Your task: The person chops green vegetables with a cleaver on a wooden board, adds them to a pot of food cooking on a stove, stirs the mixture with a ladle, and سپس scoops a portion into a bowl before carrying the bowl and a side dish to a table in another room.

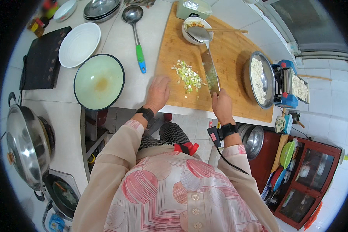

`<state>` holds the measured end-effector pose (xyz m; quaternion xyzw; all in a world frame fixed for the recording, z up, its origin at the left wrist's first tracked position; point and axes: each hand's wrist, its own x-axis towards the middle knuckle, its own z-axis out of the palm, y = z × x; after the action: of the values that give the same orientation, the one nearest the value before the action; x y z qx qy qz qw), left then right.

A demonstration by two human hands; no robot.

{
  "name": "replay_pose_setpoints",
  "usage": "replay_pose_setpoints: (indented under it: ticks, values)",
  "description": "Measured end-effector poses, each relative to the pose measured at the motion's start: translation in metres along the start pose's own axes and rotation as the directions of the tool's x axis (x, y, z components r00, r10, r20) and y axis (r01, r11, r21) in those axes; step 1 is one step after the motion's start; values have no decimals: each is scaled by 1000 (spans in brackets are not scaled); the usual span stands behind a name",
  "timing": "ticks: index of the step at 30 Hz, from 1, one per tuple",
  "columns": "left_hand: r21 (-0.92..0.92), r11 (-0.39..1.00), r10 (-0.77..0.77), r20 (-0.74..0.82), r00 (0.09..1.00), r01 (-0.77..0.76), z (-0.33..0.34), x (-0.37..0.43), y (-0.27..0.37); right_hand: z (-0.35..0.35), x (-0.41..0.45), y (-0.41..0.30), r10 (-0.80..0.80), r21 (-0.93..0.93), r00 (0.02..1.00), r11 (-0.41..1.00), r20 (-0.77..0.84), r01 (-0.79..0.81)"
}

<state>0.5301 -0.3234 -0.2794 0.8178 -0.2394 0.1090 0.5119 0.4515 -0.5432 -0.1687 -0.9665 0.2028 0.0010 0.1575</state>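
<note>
My right hand [222, 105] is closed around the handle of a cleaver [211, 71], its broad blade tilted over the wooden cutting board [232, 49]. To the left of the blade lies a loose pile of chopped scallion [188, 76], pale green and white. At the board's left edge rests my left hand [159, 92], palm down with nothing held. Beyond the cleaver's far end sits a white bowl [187, 34] of chopped food. A metal spoon [199, 34] and wooden chopsticks [229, 30] lie across that bowl.
A steel basin [272, 84] of pale crumbly dough stands right, beside a blue pasta machine [287, 100]. Leftward are an enamel bowl [88, 94], a white plate [79, 45] and a ladle [139, 55]. A plastic container [192, 10] is at the back. A lidded pot [27, 145] stands far left.
</note>
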Motion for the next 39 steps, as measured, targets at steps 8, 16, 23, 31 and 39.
replay_pose_setpoints:
  ticks: [8,16,23,31,39]
  values:
    - [14,1000,24,14,1000,-25,-1,0,0,39,-20,-13,-5,-11,999,1000,-35,5]
    - [14,1000,20,18,1000,-21,-2,2,0,12,-1,-35,-96,-20,992,995,84,98]
    - [7,1000,-4,19,1000,4,-3,3,3,0,50,-26,-342,-84,924,929,172,360]
    - [47,999,11,26,1000,-12,-1,1,5,29,51,-4,-192,77,963,981,190,180]
    - [63,998,24,-5,1000,-23,3,2,2,48,37,-22,-151,-16,987,988,54,152]
